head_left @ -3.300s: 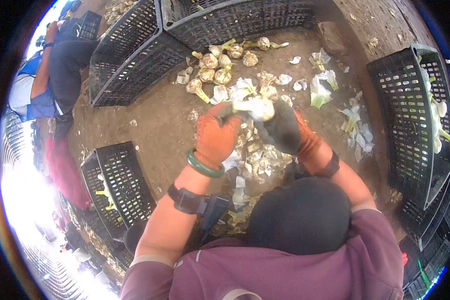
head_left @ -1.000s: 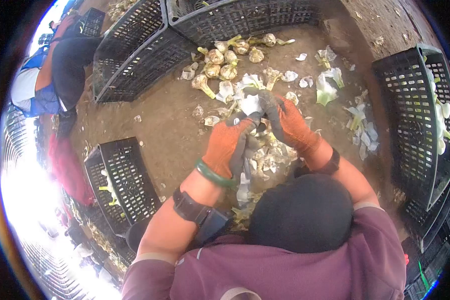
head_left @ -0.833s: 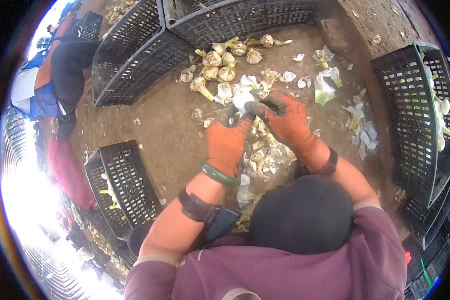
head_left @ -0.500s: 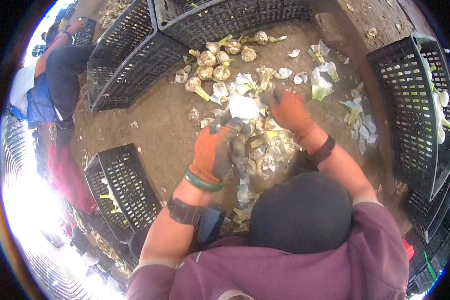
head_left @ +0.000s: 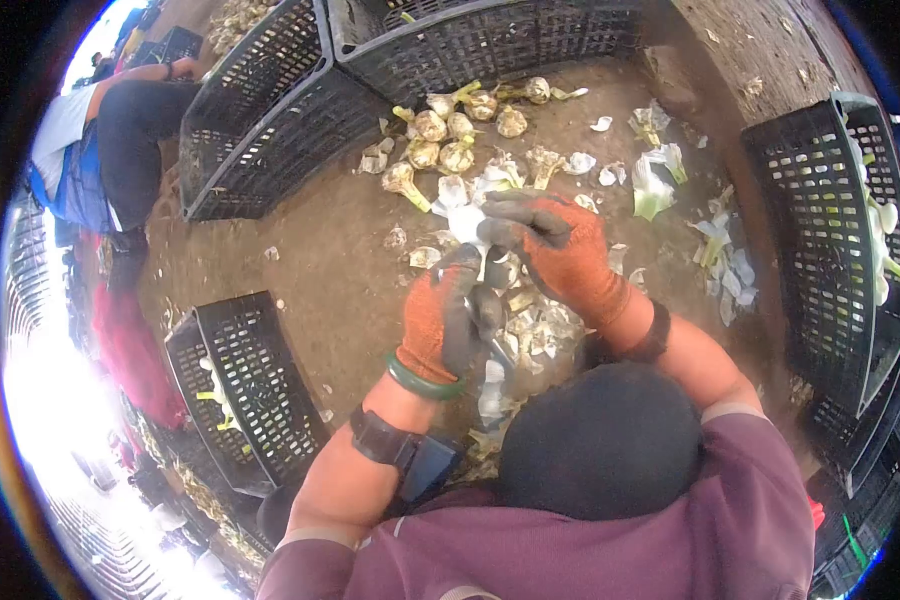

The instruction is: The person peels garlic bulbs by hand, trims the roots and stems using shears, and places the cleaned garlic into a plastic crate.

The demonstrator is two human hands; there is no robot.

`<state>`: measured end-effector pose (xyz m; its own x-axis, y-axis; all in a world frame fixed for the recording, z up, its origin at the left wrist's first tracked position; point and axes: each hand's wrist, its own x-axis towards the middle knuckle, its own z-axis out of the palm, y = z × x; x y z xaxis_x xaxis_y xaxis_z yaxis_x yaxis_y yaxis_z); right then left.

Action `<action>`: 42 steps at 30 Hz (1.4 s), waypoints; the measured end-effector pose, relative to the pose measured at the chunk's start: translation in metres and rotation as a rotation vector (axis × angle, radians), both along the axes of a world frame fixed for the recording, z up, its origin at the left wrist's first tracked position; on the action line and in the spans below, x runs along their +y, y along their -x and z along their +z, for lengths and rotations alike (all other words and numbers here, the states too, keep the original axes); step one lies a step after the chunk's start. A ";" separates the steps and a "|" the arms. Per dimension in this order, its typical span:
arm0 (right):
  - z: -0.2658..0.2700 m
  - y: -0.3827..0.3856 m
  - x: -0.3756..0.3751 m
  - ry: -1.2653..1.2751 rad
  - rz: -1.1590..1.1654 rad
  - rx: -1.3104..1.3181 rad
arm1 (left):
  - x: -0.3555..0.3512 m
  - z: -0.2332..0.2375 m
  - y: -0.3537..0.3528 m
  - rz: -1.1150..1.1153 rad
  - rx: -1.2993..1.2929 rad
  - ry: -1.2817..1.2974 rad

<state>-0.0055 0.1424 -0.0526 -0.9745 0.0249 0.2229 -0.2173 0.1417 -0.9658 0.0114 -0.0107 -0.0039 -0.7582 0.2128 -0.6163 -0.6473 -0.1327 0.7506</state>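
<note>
Looking straight down on a brown packed-earth floor (head_left: 320,250), filling the view edge to edge.

At 11 to 12 o'clock, two long black plastic lattice crates (head_left: 270,110), tipped on their sides with open mouths facing inward, probably for easy reaching. At 3 o'clock, another black lattice crate (head_left: 820,230), leaning the same way, with smooth white peeled bulbs (head_left: 875,250) lying along its far side. At 8 o'clock, a smaller black lattice crate (head_left: 250,390) holding only a few pale pieces.

At 10 o'clock, a co-worker in a blue and white top and black trousers (head_left: 100,150), crouched beside the crates, well apart.

At 6 o'clock, the wearer's maroon shirt (head_left: 570,540) and dark head covering (head_left: 600,440), bent low over the work.

At 12 o'clock, just below the crates, a heap of dirty unpeeled garlic bulbs with green stalks (head_left: 450,130), near enough for an outstretched arm. At centre, a litter of torn papery skins (head_left: 540,320), lying directly beneath the hands, apparently where dropped.

Right hand (head_left: 565,250) in an orange knit glove with dark fingertips, just past centre toward 1 o'clock, pinched shut on a white garlic piece (head_left: 466,222); bulb or loose skin, impossible to tell. Left hand (head_left: 438,320), gloved alike, just below at 7 o'clock of that piece, fingers curled together, fingertips close under it; anything gripped inside, impossible to tell. On the left wrist, a green bangle (head_left: 422,378).
</note>
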 end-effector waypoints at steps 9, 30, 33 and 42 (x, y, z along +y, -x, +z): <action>-0.048 0.018 0.016 -0.629 0.158 -0.456 | -0.035 -0.008 -0.008 0.184 -0.168 -0.236; -0.148 0.143 0.022 0.738 -0.219 -0.581 | -0.192 -0.028 -0.034 0.289 0.033 0.405; -0.081 0.093 0.021 1.230 -0.079 -0.593 | -0.127 -0.027 -0.008 -0.164 0.099 0.499; 0.002 -0.010 0.032 -0.239 -0.043 -0.184 | -0.004 0.015 0.042 -0.514 0.307 0.500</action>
